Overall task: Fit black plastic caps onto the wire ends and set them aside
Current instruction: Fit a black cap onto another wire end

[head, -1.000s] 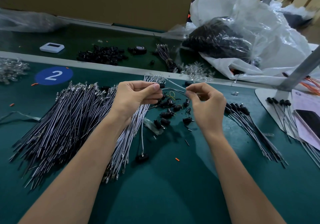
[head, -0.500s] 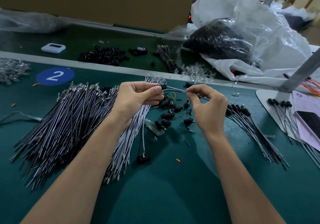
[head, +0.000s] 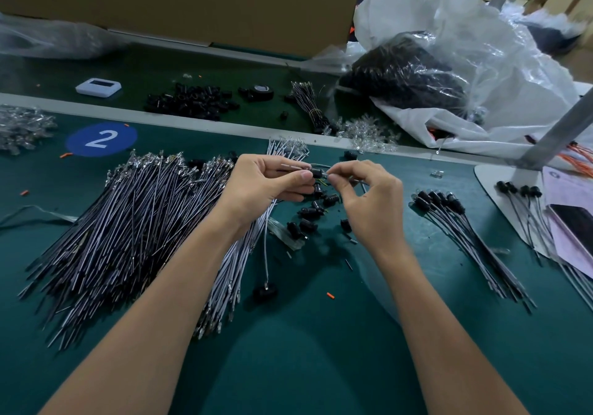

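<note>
Head view, mid-frame: black cap (head: 317, 173) is pinched by left hand (head: 266, 183), wire end (head: 325, 175) by right hand (head: 369, 202); a straight seating push is judged next.

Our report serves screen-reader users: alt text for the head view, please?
Two hands meet above a green mat: the left hand pinches a black cap, the right hand pinches a wire at it. Uncapped wires lie left, capped wires right.

We count two hands, left hand (head: 266, 186) and right hand (head: 369, 202), with one cap (head: 317, 173) and one wire (head: 322, 166) between them. At ten o'clock, one blue disc (head: 101, 138); at eleven, one white device (head: 98, 87); at twelve, one tape roll (head: 261, 92); at three, four capped wires (head: 517, 190) on the white base (head: 494, 180).
</note>
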`<state>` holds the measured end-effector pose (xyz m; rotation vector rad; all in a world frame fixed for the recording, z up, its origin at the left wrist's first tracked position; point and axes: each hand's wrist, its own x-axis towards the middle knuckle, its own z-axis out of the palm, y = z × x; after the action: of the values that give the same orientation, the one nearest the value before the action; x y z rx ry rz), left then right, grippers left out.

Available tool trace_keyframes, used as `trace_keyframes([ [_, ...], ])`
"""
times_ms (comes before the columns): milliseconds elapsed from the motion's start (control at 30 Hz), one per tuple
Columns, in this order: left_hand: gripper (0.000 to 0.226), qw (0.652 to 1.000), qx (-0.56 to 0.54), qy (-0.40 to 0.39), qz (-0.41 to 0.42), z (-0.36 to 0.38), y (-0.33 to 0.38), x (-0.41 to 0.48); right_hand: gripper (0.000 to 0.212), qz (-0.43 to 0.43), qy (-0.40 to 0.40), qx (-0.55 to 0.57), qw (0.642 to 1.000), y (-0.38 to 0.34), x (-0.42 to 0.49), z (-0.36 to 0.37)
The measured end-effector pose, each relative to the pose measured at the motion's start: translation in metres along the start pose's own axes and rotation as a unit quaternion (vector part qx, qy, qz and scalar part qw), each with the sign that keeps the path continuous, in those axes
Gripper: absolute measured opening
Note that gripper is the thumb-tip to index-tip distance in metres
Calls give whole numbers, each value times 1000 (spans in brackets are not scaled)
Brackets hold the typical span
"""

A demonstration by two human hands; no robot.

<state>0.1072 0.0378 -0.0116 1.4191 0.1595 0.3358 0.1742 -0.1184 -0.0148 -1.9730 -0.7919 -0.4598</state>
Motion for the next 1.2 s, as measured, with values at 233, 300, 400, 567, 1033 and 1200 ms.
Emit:
trace_keyframes([
  [233, 8, 1000, -2, -10, -3, 3, 1, -2, 18, -7, -59, 76, 995, -2, 0, -1],
  [300, 10, 1000, -8, -18, -2, 2, 2, -2, 19, -2, -64, 108, 992, -4, 1, -3],
  [400, 13, 999, -19, -41, 0, 2, 2, -3, 17, 4, -31, 108, 994, -5, 1, -2],
  [567, 13, 995, -14, 81, 53, 2, 2, -1, 10, 5, 16, 40, 999, 1, 2, -3],
  [1033, 14, 995, -9, -57, -77, -17, 7, 0, 9, 259, 45, 567, 780, 2, 16, -25],
  [1200, 19, 997, 23, -62, -48, -14, 7, 0, 25, 268, 0, 570, 776, 0, 14, -23],
])
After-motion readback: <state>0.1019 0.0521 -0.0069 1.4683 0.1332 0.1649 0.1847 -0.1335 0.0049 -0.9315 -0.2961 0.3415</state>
